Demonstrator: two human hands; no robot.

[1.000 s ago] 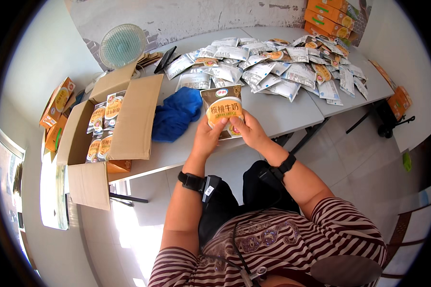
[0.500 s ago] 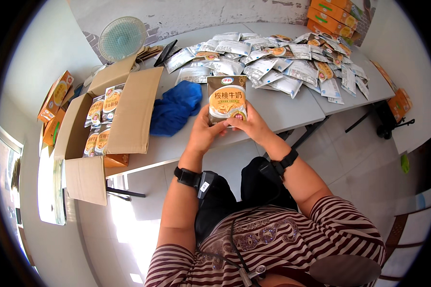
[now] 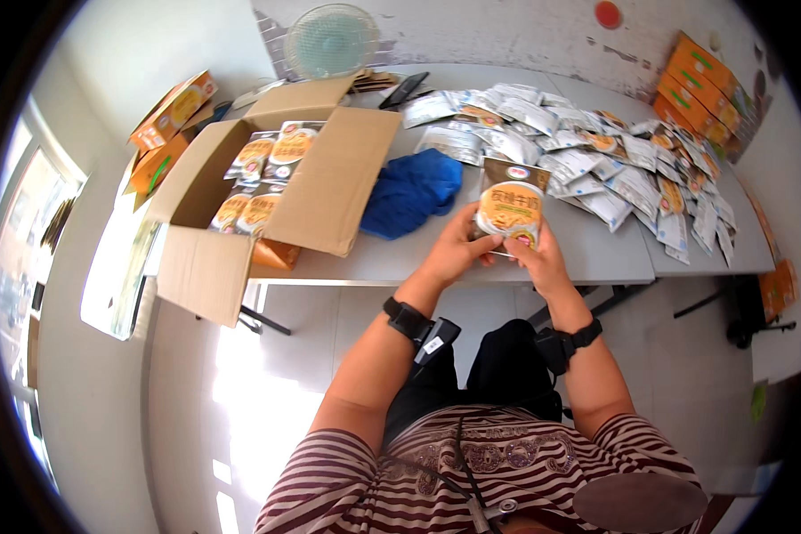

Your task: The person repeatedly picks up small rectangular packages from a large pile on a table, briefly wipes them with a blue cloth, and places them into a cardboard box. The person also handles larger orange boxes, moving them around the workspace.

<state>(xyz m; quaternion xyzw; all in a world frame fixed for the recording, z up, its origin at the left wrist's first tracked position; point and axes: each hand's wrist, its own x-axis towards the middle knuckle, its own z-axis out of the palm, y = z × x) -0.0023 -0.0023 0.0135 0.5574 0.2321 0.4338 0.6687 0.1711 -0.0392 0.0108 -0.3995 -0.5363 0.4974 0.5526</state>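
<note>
Both hands hold one brown-and-orange food pouch [image 3: 510,200] upright, its printed front toward me. My left hand [image 3: 461,247] grips the lower left edge, and my right hand [image 3: 543,256] the lower right, with thumbs on the front; the other fingers are mostly hidden behind it. To the left stands an open cardboard box [image 3: 340,191] with several matching pouches [image 3: 260,209] inside. A crumpled blue cloth [image 3: 411,194] lies between the box and my hands. Beyond my hands and to the right spreads a heap of silver and brown pouches [image 3: 596,165].
A grey table [image 3: 587,245] carries everything; its near edge runs just below my hands. Stacked orange cartons [image 3: 699,89] stand at the far right, more orange cartons [image 3: 173,111] at the far left. A round fan [image 3: 331,43] and a dark flat device [image 3: 404,91] sit at the back.
The whole view has swung left, so the table, box and heap appear farther right. My hands keep hold of the same pouch, which has tilted slightly.
</note>
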